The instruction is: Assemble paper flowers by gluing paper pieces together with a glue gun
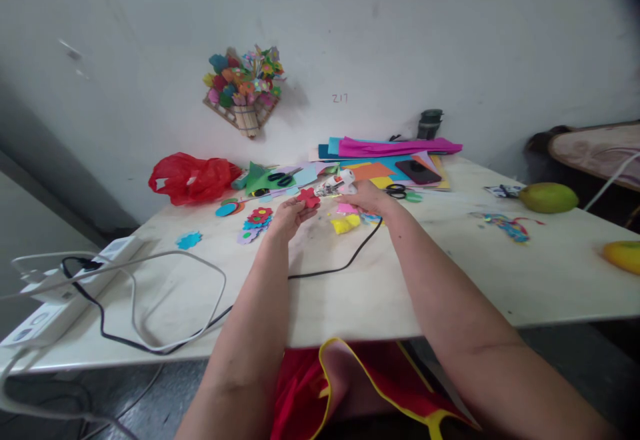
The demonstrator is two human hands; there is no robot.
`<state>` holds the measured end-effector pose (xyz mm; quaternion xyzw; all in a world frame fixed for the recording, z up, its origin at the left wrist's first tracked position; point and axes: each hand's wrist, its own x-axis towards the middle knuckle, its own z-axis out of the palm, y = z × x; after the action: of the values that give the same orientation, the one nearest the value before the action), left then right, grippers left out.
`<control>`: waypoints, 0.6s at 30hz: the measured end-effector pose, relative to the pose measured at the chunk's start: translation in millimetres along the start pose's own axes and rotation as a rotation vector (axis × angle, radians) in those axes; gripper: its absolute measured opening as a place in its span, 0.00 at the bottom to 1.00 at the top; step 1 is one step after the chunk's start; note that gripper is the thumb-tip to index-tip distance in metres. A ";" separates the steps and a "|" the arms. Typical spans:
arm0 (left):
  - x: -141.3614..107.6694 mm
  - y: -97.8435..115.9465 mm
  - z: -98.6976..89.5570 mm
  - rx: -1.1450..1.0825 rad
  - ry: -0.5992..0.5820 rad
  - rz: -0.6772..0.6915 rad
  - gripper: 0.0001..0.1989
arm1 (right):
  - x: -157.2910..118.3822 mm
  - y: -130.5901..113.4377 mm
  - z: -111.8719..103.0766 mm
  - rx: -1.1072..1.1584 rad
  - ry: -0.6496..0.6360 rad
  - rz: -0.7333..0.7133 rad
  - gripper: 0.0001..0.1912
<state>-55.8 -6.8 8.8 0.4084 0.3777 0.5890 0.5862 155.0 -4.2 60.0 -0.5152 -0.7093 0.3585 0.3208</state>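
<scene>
In my left hand [291, 217] is a red flower cutout [309, 197], pinched near its edge. My right hand [366, 199] grips a white hot glue gun [336, 183], its nozzle pointing left and close to the flower. A black cord [340, 269] runs from below that hand toward the left. Left of my left hand lie more flower cutouts [259, 217] in red, blue and lilac. A crumpled yellow piece [346, 225] and a pink scrap [347, 208] rest beneath my right hand.
A white power strip [75, 293] with looped cables occupies the left side. Behind stand a red plastic bag [193, 177], scissors [284, 177], coloured sheets [400, 148] and a phone [419, 172]. A green mango [549, 198] sits right. A flower arrangement [245, 87] hangs on the wall.
</scene>
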 end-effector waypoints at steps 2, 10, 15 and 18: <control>0.1 -0.2 -0.7 0.016 -0.014 0.004 0.05 | -0.5 -0.6 -0.4 0.005 -0.014 0.007 0.16; 0.1 -1.4 -1.1 0.028 -0.040 0.051 0.09 | -1.1 -2.9 0.8 -0.044 -0.007 -0.010 0.16; 1.7 -3.0 -2.0 0.060 -0.046 0.072 0.08 | 3.7 3.2 0.0 -0.039 0.014 -0.023 0.16; 3.1 -4.0 -2.9 0.071 -0.036 0.091 0.08 | 6.2 6.2 -1.8 -0.044 0.003 -0.025 0.16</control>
<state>-57.0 -3.5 4.1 0.4560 0.3689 0.5940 0.5507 158.0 3.5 56.3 -0.5135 -0.7230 0.3380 0.3152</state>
